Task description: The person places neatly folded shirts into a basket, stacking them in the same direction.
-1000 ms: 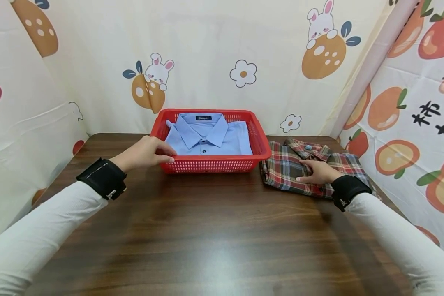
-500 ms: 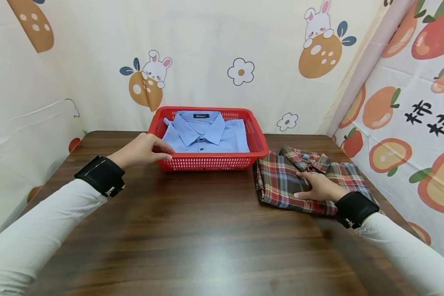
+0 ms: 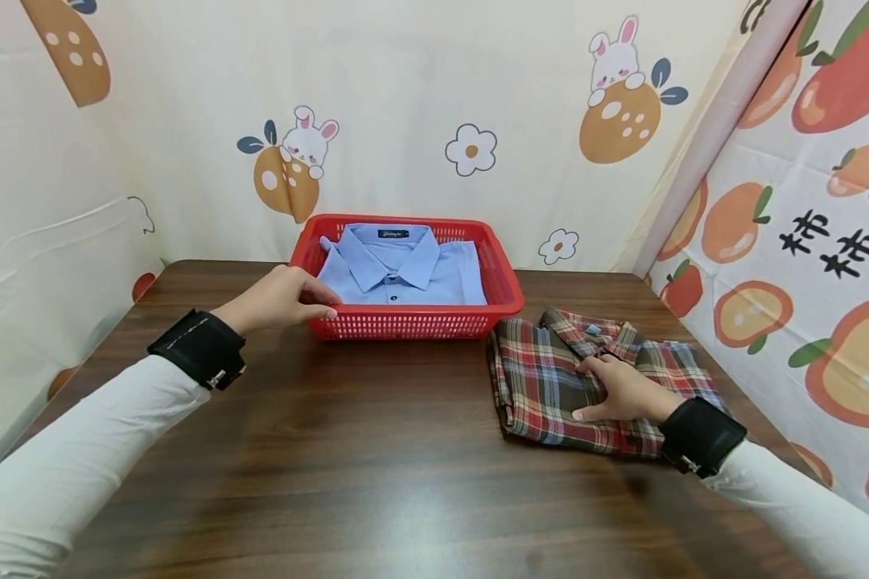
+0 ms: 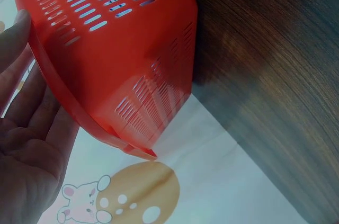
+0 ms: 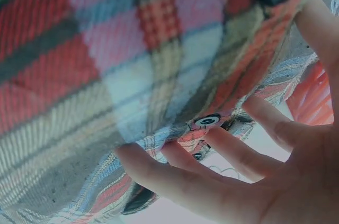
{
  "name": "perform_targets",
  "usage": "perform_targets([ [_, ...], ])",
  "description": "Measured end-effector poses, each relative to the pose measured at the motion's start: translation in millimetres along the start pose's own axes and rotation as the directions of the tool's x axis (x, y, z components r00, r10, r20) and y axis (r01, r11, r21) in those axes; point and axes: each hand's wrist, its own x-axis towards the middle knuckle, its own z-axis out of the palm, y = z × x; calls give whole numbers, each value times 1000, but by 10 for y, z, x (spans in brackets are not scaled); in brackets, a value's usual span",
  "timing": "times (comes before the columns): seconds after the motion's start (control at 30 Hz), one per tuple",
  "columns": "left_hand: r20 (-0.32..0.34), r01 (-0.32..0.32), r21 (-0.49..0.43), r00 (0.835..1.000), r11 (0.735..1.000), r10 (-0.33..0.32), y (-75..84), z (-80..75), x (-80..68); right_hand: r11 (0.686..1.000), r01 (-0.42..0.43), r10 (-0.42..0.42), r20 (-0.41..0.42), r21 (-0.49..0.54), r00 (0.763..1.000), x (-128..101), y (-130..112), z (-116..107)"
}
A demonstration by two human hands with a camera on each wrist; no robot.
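Note:
A red plastic basket stands at the back of the table with a folded light blue shirt inside. My left hand touches its front left corner, the fingers lying straight along the rim. In the left wrist view the open palm lies against the basket's edge. A folded plaid shirt lies to the right of the basket. My right hand is on top of it, fingers curled into the cloth. The right wrist view shows these fingers digging into a fold of the plaid fabric.
The dark wooden table is bare in front of the basket and the shirt. Cartoon-printed curtains close it in at the back and on both sides, and the plaid shirt lies near the right curtain.
The right hand has dragged the plaid shirt toward me and a little left, away from the basket's side, its fingers curling more. The left hand has stayed at the basket's corner.

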Motion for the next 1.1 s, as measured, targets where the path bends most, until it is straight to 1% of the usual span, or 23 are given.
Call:
perform_targets([
  [0.27, -4, 1, 1, 1000, 1000, -1, 27, -6, 10, 998, 68, -68, 7, -16, 998, -182, -155, 42],
  [0.47, -8, -2, 13, 1000, 1000, 2, 37, -20, 14, 997, 70, -69, 26, -31, 997, -264, -274, 56],
  [0.57, -6, 3, 9, 1000, 1000, -3, 34, -22, 16, 997, 68, -68, 28, -31, 997, -282, -326, 57],
  [0.87, -7, 6, 3, 1000, 1000, -6, 25, -21, 19, 994, 101, -102, -5, -47, 995, -287, -387, 61],
  [0.97, -7, 7, 5, 1000, 1000, -7, 27, -22, 18, 993, 114, -114, 6, -43, 994, -288, -430, 70],
  [1.1, -2, 14, -1, 1000, 1000, -14, 39, -29, 18, 991, 129, -127, 36, -33, 991, -272, -550, 94],
])
